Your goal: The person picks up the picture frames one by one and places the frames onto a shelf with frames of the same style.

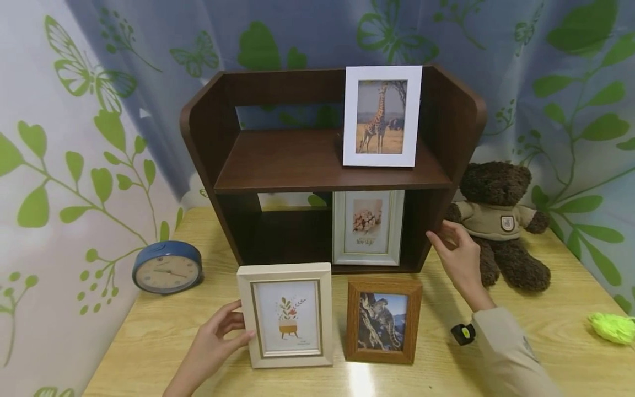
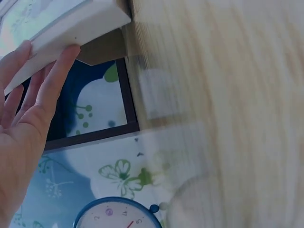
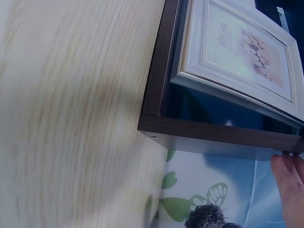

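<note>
A cream picture frame (image 1: 327, 320) with a potted-plant print stands at the front of the table. My left hand (image 1: 213, 342) holds its left edge, thumb toward the front and fingers along the side; the left wrist view shows the fingers (image 2: 52, 85) against that pale edge. My right hand (image 1: 457, 256) touches the dark brown shelf (image 1: 327, 160) at its right side panel, fingertips on the outer face. On the upper board stands a white frame (image 1: 382, 160) with a giraffe photo. Below it, a pale flower-print frame (image 1: 367, 259) stands in the lower compartment.
Right of the cream frame stands a brown wooden frame (image 1: 382, 355) with a leopard-like cat photo. A blue clock (image 1: 168, 267) sits at left. A teddy bear (image 1: 496, 220), a small black object (image 1: 463, 334) and bright green yarn (image 1: 612, 327) lie to the right.
</note>
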Motion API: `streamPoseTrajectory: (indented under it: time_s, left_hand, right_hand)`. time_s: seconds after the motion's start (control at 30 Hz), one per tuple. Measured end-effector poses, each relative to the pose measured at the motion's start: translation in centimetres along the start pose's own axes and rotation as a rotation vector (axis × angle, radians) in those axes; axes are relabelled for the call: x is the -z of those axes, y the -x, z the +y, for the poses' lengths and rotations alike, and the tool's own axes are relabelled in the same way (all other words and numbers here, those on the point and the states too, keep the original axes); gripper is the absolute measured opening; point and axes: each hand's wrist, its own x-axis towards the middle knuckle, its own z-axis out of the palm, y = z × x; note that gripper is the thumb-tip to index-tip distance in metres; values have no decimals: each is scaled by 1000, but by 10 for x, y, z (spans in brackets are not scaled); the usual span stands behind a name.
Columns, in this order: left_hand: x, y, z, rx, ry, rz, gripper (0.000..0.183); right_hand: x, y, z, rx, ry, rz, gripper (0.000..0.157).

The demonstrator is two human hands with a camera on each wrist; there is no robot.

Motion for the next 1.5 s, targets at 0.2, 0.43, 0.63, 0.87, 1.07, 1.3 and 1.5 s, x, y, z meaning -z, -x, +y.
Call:
streamPoseTrajectory:
  time_s: [0.2, 0.43, 0.63, 0.87, 1.07, 1.3, 1.5]
  left_hand:
    - [-1, -2, 2, 78, 30, 27, 64]
    - [-1, -5, -6, 14, 34, 37, 61]
    - [1, -4, -10, 0, 120, -5, 63]
    - [2, -4, -10, -24, 138, -4, 67]
    - [0, -4, -8, 1, 82, 37, 65]
    - [0, -5, -6, 50, 108, 31, 64]
    - [5, -15, -2, -22, 174, -18, 69]
  right_hand:
    - [0, 1, 3, -21, 0, 11, 40]
    - [0, 1, 4, 12, -18, 32, 37]
    - [0, 0, 5, 28, -20, 41, 36]
    - [-1, 0, 5, 42, -31, 22, 36]
    - [-1, 0, 3, 31, -32, 13, 35]
    - [-2, 1, 5, 37, -29, 10, 36]
    - [-3, 0, 6, 42, -31, 11, 36]
